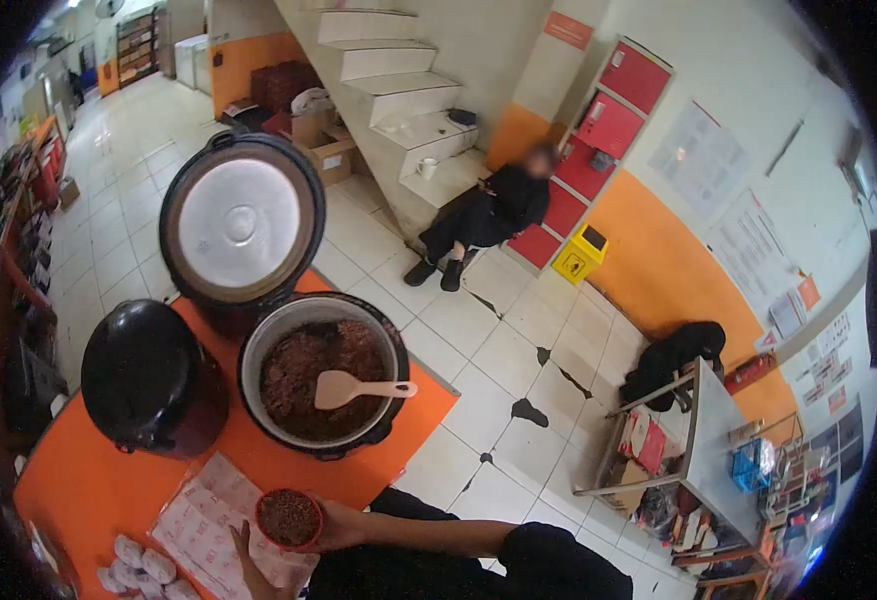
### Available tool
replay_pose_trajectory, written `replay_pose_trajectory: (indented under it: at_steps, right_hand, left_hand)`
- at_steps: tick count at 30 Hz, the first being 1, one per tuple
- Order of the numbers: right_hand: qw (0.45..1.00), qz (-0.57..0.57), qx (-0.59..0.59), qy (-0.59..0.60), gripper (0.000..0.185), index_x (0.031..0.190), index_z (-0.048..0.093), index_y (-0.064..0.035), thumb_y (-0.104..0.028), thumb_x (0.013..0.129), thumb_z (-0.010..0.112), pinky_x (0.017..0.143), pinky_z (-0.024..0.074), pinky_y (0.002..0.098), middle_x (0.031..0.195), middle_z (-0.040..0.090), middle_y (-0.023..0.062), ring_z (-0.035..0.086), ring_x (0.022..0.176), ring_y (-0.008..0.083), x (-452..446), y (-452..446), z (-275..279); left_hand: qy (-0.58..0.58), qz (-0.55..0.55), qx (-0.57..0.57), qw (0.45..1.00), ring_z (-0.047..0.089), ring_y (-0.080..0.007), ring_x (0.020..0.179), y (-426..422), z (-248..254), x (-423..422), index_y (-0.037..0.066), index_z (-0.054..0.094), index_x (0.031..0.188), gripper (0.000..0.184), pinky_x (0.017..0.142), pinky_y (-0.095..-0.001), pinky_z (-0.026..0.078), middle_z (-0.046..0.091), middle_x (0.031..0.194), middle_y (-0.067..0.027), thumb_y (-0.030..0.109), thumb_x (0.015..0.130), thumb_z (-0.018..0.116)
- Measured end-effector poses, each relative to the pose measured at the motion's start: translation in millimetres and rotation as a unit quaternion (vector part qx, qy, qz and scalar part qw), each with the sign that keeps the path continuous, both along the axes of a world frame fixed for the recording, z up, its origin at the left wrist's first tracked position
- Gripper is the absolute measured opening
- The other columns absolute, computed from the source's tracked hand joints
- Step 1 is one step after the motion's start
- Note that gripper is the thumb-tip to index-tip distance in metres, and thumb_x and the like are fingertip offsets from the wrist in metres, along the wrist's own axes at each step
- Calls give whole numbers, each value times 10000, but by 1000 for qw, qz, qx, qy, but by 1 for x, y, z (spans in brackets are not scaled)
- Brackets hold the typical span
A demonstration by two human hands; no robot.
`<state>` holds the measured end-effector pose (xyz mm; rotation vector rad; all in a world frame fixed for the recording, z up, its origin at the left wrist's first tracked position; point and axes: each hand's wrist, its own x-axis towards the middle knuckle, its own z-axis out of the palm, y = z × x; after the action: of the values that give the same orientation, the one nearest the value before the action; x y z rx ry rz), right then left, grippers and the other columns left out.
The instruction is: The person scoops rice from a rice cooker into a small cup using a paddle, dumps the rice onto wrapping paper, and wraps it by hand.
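My right hand grips a small red bowl from its side. Brown, grainy food that looks like cooked rice fills it. My left hand is over the printed wrapping paper, its fingers stretched out beside the bowl. Behind the bowl stands a rice cooker with its lid raised. Reddish-brown food lies inside, with a pale rice paddle on top, its handle crossing the rim. Several white wrapped bundles lie near the paper.
A closed black cooker stands on the orange table beside the open one. Across the tiled floor, a person sits on the stairs by red lockers. A metal table stands at the right.
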<state>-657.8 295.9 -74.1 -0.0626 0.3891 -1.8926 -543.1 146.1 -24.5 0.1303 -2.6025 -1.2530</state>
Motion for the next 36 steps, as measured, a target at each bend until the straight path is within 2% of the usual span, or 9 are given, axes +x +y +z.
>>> replay_pose_trajectory:
  at_steps: [5, 7, 11, 14, 15, 23, 25, 32, 36]
  right_hand:
    - [943, 89, -85, -309, 585, 1318, 387, -172, -472, 837, 533, 937, 443, 430, 1330, 415, 77, 467, 1158, 264, 23, -14, -36]
    - [958, 63, -47, -277, 624, 1320, 384, -178, -520, 818, 526, 947, 431, 435, 1332, 412, 78, 457, 1166, 281, 29, -13, -49]
    - [969, -4, -23, -247, 525, 1306, 399, -159, -496, 905, 362, 928, 431, 441, 1306, 431, 95, 459, 1155, 303, 36, -3, -35]
    - [975, -12, -15, -221, 654, 1330, 370, -175, -604, 838, 415, 984, 384, 452, 1332, 407, 99, 428, 1189, 300, 34, 6, -32]
    - [977, -24, -17, -210, 649, 1328, 371, -171, -599, 842, 410, 983, 385, 449, 1331, 407, 98, 429, 1188, 298, 34, 7, -33]
    - [984, -62, -116, -118, 600, 1318, 387, -148, -529, 858, 438, 991, 365, 457, 1341, 400, 102, 425, 1193, 296, 22, -4, -29]
    - [988, -96, 36, -117, 584, 1317, 387, -136, -497, 862, 452, 1002, 354, 460, 1337, 401, 114, 416, 1201, 291, 19, -12, -14]
    - [993, -33, 39, -107, 602, 1318, 368, -120, -516, 866, 418, 969, 390, 470, 1320, 413, 123, 434, 1180, 317, 7, -57, -4]
    - [946, -157, 120, 255, 577, 1299, 388, -116, -486, 860, 447, 949, 406, 462, 1287, 437, 118, 465, 1138, 299, 12, -80, -20]
  left_hand:
    - [-176, 0, -397, 901, 199, -384, 1309, -83, -110, 69, -64, 342, 1284, 581, 1067, -497, 156, 225, 1394, -260, 187, 787, 506]
    - [-213, 18, -252, 944, 138, -398, 1336, -76, -128, 64, -86, 391, 1250, 497, 1083, -512, 103, 197, 1406, -282, 164, 821, 420]
    - [-159, 44, -441, 882, 34, -392, 1354, -64, -160, 58, -124, 513, 1105, 475, 1084, -531, 10, 223, 1388, -298, 218, 775, 501]
    - [-325, -11, -282, 903, 30, -397, 1353, -38, -88, 22, -154, 566, 997, 484, 1079, -547, 4, 228, 1383, -304, 259, 746, 546]
    - [-239, -1, -325, 915, 29, -390, 1354, -42, -116, 23, -163, 599, 899, 520, 1077, -554, -4, 252, 1371, -306, 323, 714, 593]
    - [-59, -1, -339, 939, 108, -388, 1345, -35, -179, -7, -172, 379, 1222, 720, 1068, -559, 63, 239, 1386, -291, 371, 782, 551]
    - [-202, -24, -288, 936, 144, -407, 1331, -38, -164, -9, -172, 347, 1221, 667, 1053, -582, 97, 226, 1369, -325, 305, 796, 537]
    - [-141, 8, -286, 948, 246, -360, 1295, -40, -130, 26, 136, 478, 1246, 503, 1050, -562, 143, 257, 1406, -190, 300, 783, 581]
    - [-75, -35, -250, 965, 314, -361, 1244, -40, -153, 14, 124, 547, 1155, 427, 1053, -515, 192, 337, 1355, -180, 287, 765, 602]
